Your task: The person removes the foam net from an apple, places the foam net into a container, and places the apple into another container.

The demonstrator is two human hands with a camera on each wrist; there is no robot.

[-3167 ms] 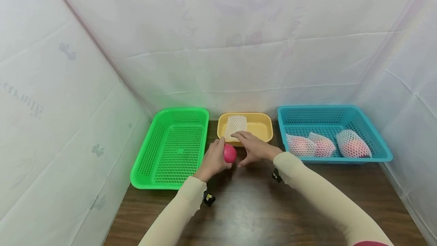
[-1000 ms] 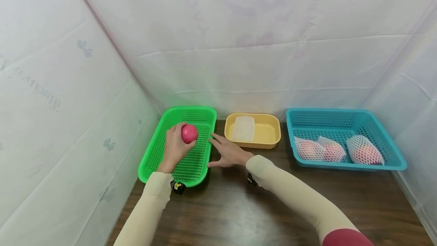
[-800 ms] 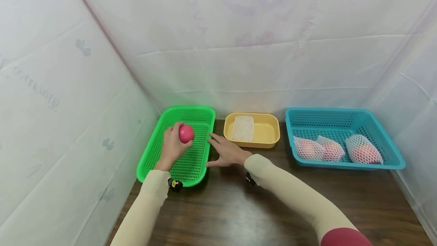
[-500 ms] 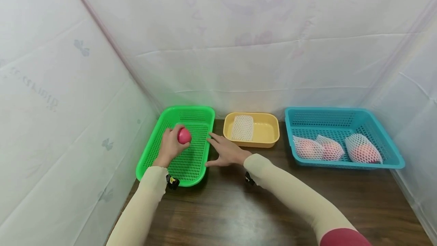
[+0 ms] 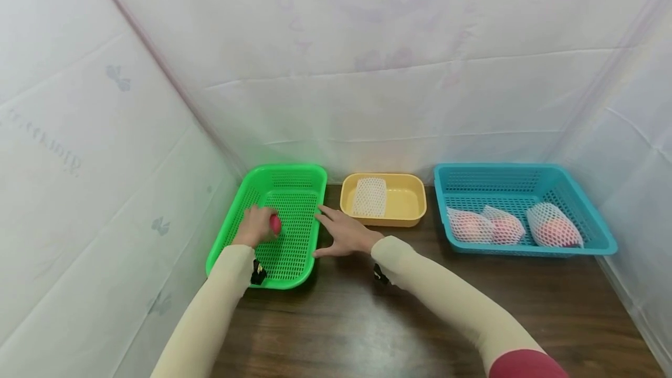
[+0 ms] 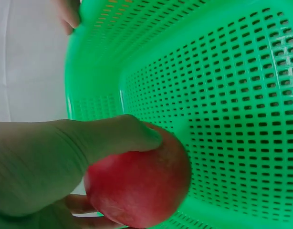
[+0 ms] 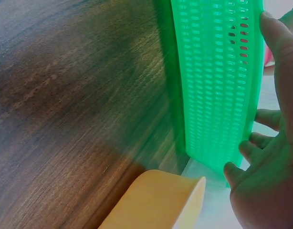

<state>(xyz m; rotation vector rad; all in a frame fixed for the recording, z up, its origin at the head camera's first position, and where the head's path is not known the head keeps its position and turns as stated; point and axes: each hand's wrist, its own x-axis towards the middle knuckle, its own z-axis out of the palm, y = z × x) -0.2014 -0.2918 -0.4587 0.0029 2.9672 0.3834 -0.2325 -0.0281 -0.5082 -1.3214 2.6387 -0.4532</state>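
Observation:
My left hand [image 5: 256, 226] is inside the green basket [image 5: 319, 191], gripping a round red fruit [image 5: 275, 224] low over its mesh floor. The left wrist view shows the thumb laid across the smooth red fruit [image 6: 141, 186], with fingers partly hidden underneath. Whether the fruit touches the floor I cannot tell. My right hand [image 5: 343, 233] is at the basket's right rim, its fingers spread. In the right wrist view, the fingertips of that hand [image 7: 275, 176] lie along the rim of the green basket [image 7: 218, 86].
A small yellow tray [image 5: 406, 203] with a white foam net sleeve [image 5: 370, 197] stands between the baskets. The blue basket [image 5: 593, 232] at the right holds three netted fruits [image 5: 553, 225]. White sheeting [image 5: 336, 109] encloses the brown wooden table [image 5: 336, 319].
My left hand has carried the red fruit from beside the yellow tray leftward over the green basket, then lowered it inside. My right hand has moved left to the basket's rim and stayed there.

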